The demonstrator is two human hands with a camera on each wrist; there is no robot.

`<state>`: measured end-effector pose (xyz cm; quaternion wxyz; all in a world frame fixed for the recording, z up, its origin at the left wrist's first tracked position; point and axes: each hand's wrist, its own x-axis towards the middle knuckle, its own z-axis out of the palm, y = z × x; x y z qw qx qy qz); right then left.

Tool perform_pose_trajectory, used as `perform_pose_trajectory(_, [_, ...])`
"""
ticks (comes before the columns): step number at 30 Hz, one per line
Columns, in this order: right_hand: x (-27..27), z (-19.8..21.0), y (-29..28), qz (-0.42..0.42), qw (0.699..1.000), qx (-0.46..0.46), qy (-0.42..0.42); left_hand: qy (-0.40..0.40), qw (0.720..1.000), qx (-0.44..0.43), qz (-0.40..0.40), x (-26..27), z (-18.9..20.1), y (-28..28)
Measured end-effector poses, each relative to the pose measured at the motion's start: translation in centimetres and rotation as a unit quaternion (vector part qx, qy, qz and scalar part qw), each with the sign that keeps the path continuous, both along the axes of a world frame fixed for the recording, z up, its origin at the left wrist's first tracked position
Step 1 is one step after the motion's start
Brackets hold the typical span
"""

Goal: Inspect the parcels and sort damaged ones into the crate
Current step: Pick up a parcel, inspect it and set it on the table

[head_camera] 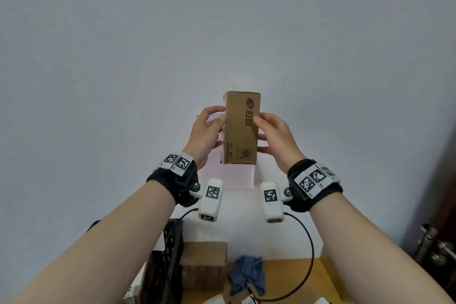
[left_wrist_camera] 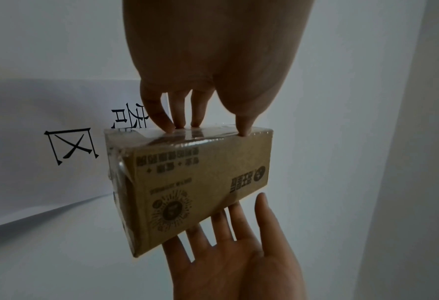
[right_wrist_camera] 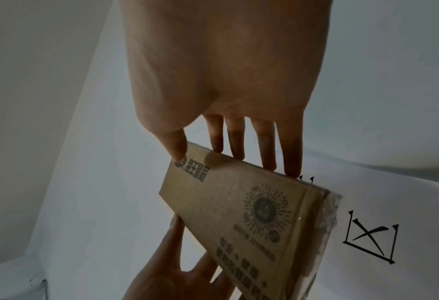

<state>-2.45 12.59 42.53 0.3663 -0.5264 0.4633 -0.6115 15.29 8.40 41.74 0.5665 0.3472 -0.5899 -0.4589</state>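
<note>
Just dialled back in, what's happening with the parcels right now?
A person holds one brown cardboard parcel up in front of the white wall, upright, left hand gripping one long side and right hand the other. Clear tape wraps its end and the printed face shows no obvious damage in these views. Below, on the wooden table, sit a black crate, another cardboard box beside it and a blue cloth. Nothing has been decided for this parcel yet.

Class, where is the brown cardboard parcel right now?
In the head view, the parcel is upright at centre, before the white wall, gripped between the left hand and right hand.
</note>
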Motion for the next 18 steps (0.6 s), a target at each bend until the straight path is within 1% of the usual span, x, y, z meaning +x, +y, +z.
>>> perform_pose_trajectory(6, [-0.05,0.28,0.63,-0.006,1.000,-0.007,-0.013,0.021,1.000,0.015,-0.002,0.32,0.39,0.43])
perform_pose_trajectory(10, [-0.18,0.17,0.71,-0.010,0.999,-0.030,-0.022,0.044,0.997,0.059,0.011,0.67,0.61,0.49])
perform_pose_trajectory(14, [-0.22,-0.02,0.63,0.003,0.999,-0.042,-0.031,0.027,0.996,0.088,0.001,0.61,0.61,0.31])
perform_pose_trajectory(18, [0.41,-0.29,0.53,0.008,0.999,-0.039,0.008,-0.002,0.998,0.064,-0.014,0.11,0.42,0.46])
